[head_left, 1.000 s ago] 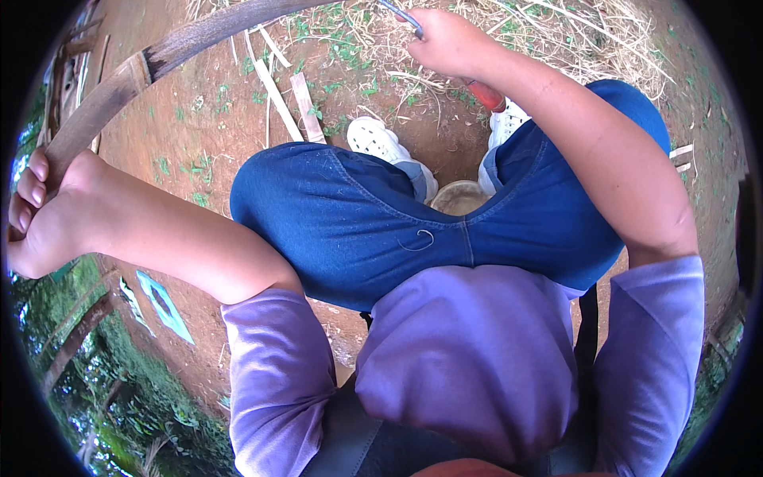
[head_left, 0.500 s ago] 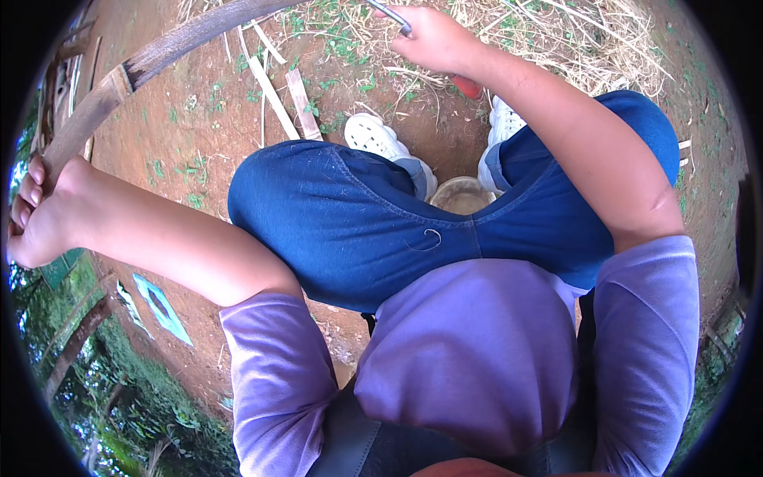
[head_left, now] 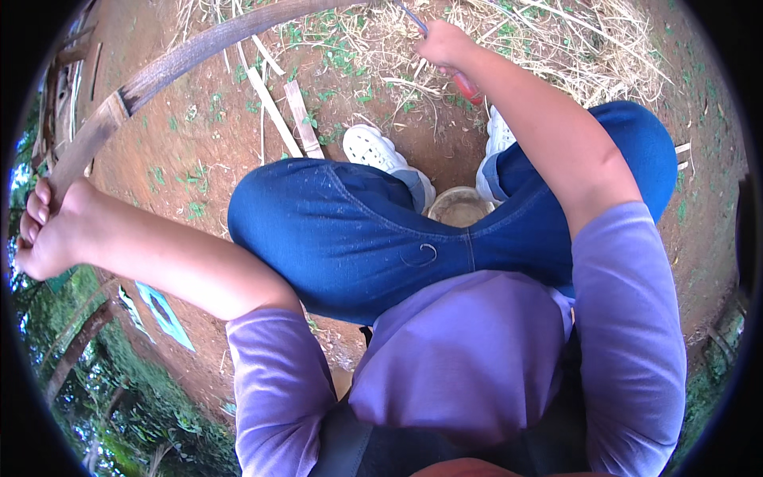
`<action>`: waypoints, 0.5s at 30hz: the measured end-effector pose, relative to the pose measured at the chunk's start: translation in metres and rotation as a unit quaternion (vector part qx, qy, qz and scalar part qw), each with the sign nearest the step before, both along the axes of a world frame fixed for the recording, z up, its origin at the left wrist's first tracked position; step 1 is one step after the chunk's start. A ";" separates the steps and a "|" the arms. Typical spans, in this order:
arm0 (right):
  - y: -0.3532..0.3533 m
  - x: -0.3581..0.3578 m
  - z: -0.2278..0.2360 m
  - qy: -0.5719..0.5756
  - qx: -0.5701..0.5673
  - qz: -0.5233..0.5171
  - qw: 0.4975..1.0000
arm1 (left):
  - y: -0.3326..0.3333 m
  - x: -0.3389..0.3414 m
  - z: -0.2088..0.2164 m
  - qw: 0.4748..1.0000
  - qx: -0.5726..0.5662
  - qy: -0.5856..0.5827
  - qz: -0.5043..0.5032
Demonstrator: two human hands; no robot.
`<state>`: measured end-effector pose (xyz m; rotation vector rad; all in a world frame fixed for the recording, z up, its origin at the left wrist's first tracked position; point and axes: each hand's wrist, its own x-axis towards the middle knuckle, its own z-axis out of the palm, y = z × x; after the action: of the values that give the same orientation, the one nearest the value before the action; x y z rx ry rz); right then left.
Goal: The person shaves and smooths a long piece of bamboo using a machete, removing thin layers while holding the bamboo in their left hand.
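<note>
A long bamboo pole with a node ring rises in a curve from the far left to the top edge of the view. Around its near end my left hand is closed, fingers wrapped over the top. At the upper middle, my right hand is closed on a tool with a red handle and a narrow grey metal part. The metal points up and left, close to the pole's far end. Its tip is at the picture's rim, so the kind of tool and any contact with the pole are unclear.
Loose pale shavings cover the ground at the upper right. Two flat bamboo strips lie beyond my left knee. Between my white shoes is a pale round rim. A blue-and-white sheet lies at left.
My right hand with the red-handled tool has moved a little to the right, and its elbow has come inward. My left hand keeps its hold on the pole, with only a slight shift.
</note>
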<state>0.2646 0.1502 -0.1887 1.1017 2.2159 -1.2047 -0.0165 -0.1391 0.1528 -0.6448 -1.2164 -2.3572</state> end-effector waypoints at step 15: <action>0.016 -0.008 -0.047 0.101 0.045 0.002 0.994 | 0.015 0.003 0.014 0.993 -0.069 0.049 -0.082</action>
<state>0.2562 0.1660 -0.2357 1.0504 2.4445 -1.2763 -0.0139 -0.1241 0.1671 -0.9269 -1.3375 -2.3556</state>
